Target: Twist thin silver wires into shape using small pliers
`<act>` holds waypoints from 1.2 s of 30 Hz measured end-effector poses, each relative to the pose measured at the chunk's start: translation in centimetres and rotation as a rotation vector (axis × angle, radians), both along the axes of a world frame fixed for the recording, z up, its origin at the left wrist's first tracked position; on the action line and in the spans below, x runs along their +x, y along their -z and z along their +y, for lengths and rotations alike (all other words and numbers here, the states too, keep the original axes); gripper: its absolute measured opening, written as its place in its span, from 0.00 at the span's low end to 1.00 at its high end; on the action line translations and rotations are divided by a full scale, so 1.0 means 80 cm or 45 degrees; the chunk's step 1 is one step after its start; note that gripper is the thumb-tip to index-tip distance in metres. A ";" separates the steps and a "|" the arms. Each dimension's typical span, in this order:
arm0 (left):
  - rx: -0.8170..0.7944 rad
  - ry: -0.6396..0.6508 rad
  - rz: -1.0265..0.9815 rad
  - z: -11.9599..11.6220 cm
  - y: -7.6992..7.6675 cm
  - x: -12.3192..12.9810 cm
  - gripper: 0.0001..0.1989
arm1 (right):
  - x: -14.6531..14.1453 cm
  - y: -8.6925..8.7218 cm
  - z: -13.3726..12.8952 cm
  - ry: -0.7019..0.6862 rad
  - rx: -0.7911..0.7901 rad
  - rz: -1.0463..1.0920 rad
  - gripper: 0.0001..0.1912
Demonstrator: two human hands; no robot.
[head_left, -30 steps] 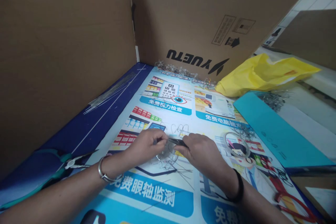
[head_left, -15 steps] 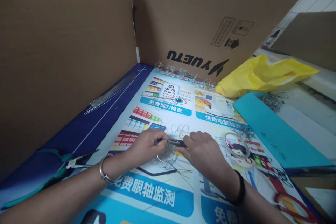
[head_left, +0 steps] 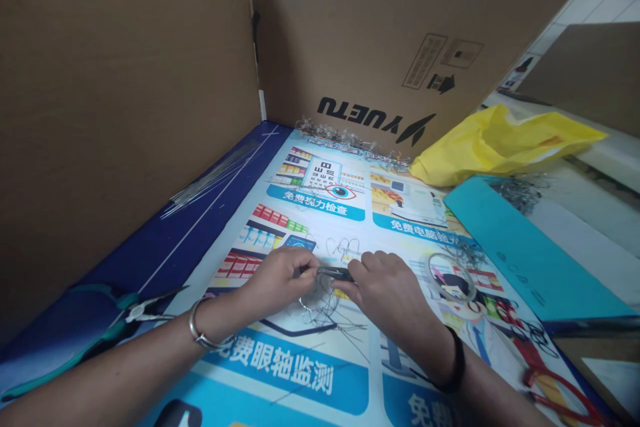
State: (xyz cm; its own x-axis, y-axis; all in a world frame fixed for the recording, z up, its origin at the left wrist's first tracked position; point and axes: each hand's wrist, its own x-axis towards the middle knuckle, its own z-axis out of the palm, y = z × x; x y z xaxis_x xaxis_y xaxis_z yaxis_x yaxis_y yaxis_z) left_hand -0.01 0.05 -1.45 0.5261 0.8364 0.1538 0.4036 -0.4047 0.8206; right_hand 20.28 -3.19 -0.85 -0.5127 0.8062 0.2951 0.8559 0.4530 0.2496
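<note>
My right hand point(head_left: 383, 287) is wrapped round dark metal pliers point(head_left: 337, 272), whose tip points left at my other hand's fingertips. My left hand point(head_left: 287, 280) is closed in a pinch at that tip; what it holds is too small and hidden to name. Just below the two hands, a bundle of thin wire point(head_left: 323, 303) with loose ends lies over the printed poster. Bent wire pieces point(head_left: 343, 248) rest on the poster just beyond the pliers.
Green-handled cutters point(head_left: 117, 320) lie open at the left, near straight wires point(head_left: 210, 180). On the right are a wire coil point(head_left: 451, 277), a blue board point(head_left: 530, 253), a yellow bag point(head_left: 500, 147) and a red-handled tool point(head_left: 560, 393). Cardboard walls point(head_left: 350, 27) stand behind and left.
</note>
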 end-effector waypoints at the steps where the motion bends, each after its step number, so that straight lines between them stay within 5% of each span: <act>1: -0.003 0.000 0.001 0.000 0.000 0.000 0.08 | 0.000 0.000 0.000 -0.002 0.007 0.000 0.17; 36: 0.114 -0.160 -0.013 -0.008 -0.003 0.005 0.07 | -0.008 -0.003 -0.006 0.092 -0.029 0.048 0.17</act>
State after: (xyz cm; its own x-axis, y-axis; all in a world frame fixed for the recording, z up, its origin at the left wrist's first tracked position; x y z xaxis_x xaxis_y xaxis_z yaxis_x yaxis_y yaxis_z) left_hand 0.38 -0.57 -1.17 0.4160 0.8784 0.2353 0.4473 -0.4230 0.7881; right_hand 19.64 -3.66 -0.62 -0.4416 0.8477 0.2939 0.8953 0.3947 0.2068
